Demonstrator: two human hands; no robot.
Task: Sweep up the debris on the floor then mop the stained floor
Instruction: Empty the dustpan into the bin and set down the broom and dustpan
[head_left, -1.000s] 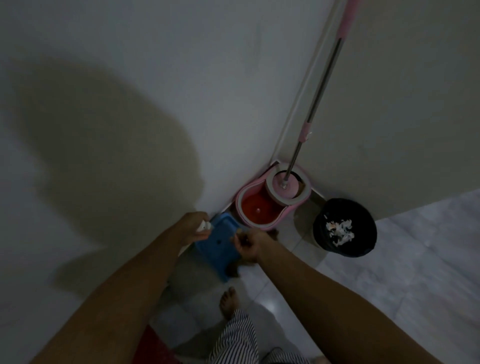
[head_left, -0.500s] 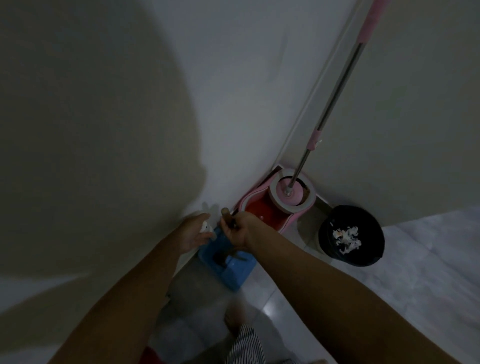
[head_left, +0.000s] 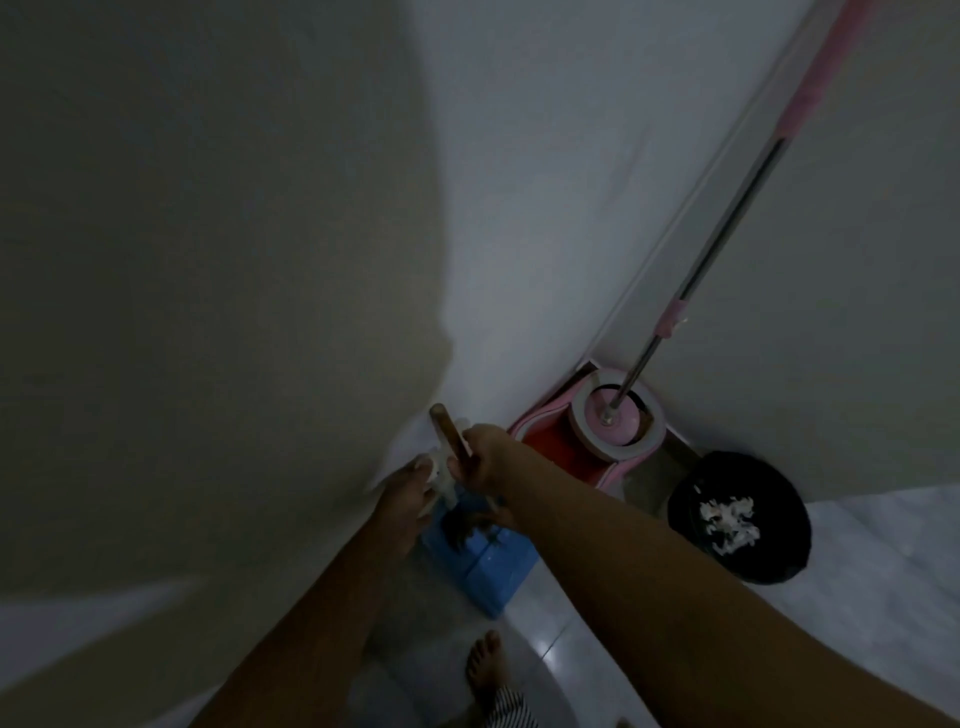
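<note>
A blue dustpan stands tilted against the wall near the corner, held at its whitish handle by my left hand. My right hand is closed round a short brown wooden broom handle; dark bristles hang over the dustpan. In the corner, the pink mop bucket holds the mop head, and its metal-and-pink pole leans up to the right. A black bin to the right holds white paper scraps.
Two pale walls meet in the corner behind the bucket. Light glossy floor tiles stretch to the right. My bare foot and a striped trouser leg are at the bottom, close below the dustpan.
My right hand has risen from the dustpan's edge and now grips the broom handle upright beside my left hand. The view has moved closer to the wall and corner.
</note>
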